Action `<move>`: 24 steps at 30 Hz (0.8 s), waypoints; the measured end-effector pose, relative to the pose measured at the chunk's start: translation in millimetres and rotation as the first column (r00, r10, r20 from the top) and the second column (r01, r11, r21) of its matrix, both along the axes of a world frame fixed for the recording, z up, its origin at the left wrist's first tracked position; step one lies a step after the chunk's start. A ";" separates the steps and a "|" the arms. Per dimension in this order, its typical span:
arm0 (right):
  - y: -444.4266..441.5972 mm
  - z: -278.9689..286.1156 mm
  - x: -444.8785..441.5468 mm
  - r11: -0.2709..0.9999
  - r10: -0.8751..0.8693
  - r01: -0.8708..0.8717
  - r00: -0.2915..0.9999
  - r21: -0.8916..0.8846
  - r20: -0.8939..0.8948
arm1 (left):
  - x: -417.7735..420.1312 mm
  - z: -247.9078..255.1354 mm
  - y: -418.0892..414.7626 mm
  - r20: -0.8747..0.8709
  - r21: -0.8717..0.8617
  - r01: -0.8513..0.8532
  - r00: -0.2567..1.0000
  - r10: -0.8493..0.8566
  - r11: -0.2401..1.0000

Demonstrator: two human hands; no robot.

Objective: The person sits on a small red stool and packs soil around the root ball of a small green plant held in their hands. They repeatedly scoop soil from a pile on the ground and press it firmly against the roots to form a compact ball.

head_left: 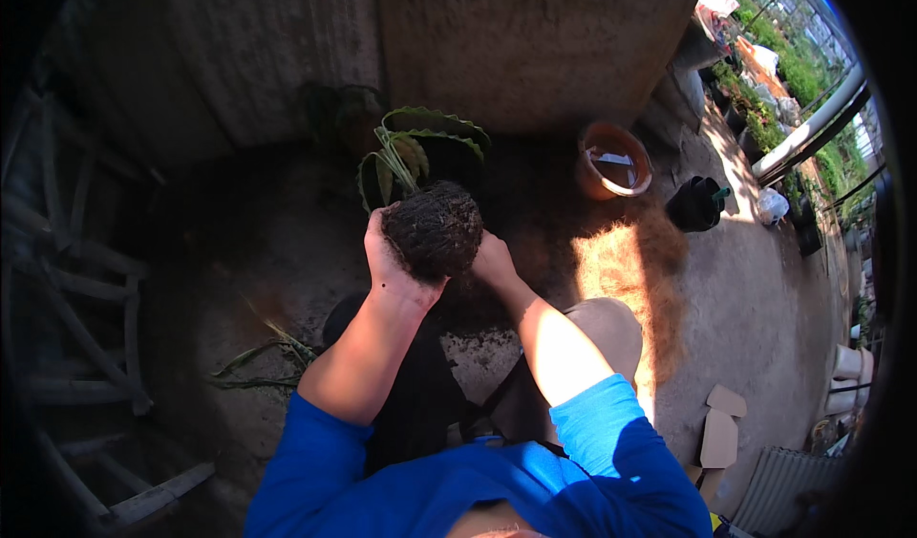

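A leafy potted-type plant (405, 152) with long wavy-edged green leaves lies tilted, its leaves pointing away from me. Its bare root ball (435, 228), dark and pot-shaped with matted roots and soil, faces me. My left hand (390, 251) cups the root ball from the left and below, with soil on the palm. Against its right side rests my right hand (493, 257), its fingers mostly hidden behind the roots. Dark soil (494, 309) is spread on the ground beneath, between my knees.
A terracotta-coloured pot (605, 187) with a white piece inside stands near the wall, beside a black pot (695, 205). Brown fibre (630, 273) is heaped at right. Loose cut leaves (276, 359) lie at left, near a wooden frame (132, 337). Cardboard (718, 438) lies lower right.
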State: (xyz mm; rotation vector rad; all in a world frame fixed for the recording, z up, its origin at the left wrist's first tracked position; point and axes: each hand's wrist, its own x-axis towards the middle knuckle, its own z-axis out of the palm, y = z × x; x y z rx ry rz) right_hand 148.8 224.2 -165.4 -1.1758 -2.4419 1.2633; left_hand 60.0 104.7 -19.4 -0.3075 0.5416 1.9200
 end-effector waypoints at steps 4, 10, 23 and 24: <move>14.8 -41.9 11.5 0.997 0.077 -0.081 0.901 -0.009 0.426 | -4.0 3.9 -9.2 0.040 -0.020 -0.048 0.998 0.049 0.999; 19.2 -85.8 9.5 1.000 -0.009 0.021 0.833 -0.017 0.553 | -14.6 15.8 -36.0 0.052 -0.047 -0.095 0.994 0.097 0.994; -7.6 -155.6 -25.2 0.929 0.201 -0.352 0.737 0.112 0.646 | -28.3 15.4 -58.3 0.033 -0.126 -0.187 0.981 0.193 0.974; -6.9 -152.8 -27.9 0.927 0.217 -0.364 0.716 0.089 0.663 | -29.0 14.2 -56.1 0.034 -0.119 -0.176 0.983 0.181 0.977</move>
